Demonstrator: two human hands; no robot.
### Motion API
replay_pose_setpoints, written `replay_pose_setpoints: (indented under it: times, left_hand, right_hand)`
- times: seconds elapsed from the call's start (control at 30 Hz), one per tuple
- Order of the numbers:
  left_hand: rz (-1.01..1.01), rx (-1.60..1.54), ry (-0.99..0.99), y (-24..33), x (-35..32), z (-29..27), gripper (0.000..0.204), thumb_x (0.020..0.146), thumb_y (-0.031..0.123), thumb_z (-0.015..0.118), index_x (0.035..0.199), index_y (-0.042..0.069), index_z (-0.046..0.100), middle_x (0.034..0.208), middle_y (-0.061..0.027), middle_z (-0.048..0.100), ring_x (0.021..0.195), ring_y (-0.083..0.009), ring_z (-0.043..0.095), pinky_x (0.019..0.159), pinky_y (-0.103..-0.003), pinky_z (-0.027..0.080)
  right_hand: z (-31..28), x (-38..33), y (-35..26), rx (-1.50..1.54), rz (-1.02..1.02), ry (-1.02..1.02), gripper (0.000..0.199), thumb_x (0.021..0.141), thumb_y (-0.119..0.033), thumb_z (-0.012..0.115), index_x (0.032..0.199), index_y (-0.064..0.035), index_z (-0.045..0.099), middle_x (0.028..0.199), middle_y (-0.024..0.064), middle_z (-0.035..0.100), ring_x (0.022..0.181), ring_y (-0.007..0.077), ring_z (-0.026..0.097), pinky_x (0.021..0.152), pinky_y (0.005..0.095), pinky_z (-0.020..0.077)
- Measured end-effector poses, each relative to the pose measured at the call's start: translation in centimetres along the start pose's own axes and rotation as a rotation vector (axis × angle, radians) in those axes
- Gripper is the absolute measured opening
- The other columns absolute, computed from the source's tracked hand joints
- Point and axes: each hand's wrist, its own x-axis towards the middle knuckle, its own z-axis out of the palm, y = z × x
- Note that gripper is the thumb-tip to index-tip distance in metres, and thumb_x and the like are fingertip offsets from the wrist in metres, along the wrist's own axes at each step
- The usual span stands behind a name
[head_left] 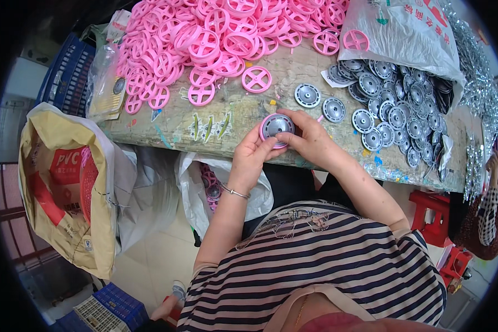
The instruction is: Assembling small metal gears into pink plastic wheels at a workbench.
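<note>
Both my hands grip a pink plastic wheel with a grey hubcap (pixel 278 126) set against its face, just over the table's front edge. My left hand (pixel 249 155) pinches it from the lower left, its thumb on the hubcap's lower rim. From the right, my right hand (pixel 311 137) curls its fingers round the top and presses its thumb near the bottom. Whether the hubcap is fully seated cannot be seen. Two loose hubcaps, one upper (pixel 307 95) and one lower (pixel 333 109), lie just beyond my right hand. Nearby lies a single pink spoked wheel (pixel 256 79).
Pink wheels (pixel 205 44) are heaped at the back of the worn table (pixel 166 130). Grey hubcaps (pixel 395 116) spill from a white plastic bag (pixel 404 39) at right, beside silver tinsel (pixel 481 83). Below the edge hang an open bag of assembled wheels (pixel 249 182) and a large sack (pixel 110 188).
</note>
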Motion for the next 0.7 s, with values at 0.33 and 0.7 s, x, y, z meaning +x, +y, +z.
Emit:
replay_pose_setpoints:
  times: [0.33, 0.7]
  left_hand:
    - [0.042, -0.009, -0.022, -0.4, 0.0, -0.4, 0.046, 0.093, -0.001, 0.049, 0.138, 0.000, 0.038, 0.128, -0.0126, 0.052, 0.110, -0.0223, 0.059, 0.092, -0.036, 0.053]
    - [0.040, -0.044, -0.058, -0.5, 0.0, -1.2, 0.042, 0.094, -0.001, 0.048, 0.136, 0.000, 0.040, 0.125, -0.0110, 0.053, 0.110, -0.0193, 0.057, 0.093, -0.035, 0.053]
  right_hand:
    - [-0.9, 0.9, -1.3, 0.272, 0.215, -0.115, 0.043, 0.084, -0.010, 0.069, 0.125, -0.0031, 0.057, 0.107, 0.0045, 0.060, 0.097, 0.0122, 0.059, 0.085, 0.0259, 0.0478]
    - [-0.3, 1.4, -0.5, 0.333, 0.279, -0.129, 0.036, 0.077, -0.011, 0.075, 0.110, -0.0001, 0.065, 0.097, 0.0081, 0.065, 0.085, 0.0140, 0.062, 0.076, 0.0274, 0.0502]
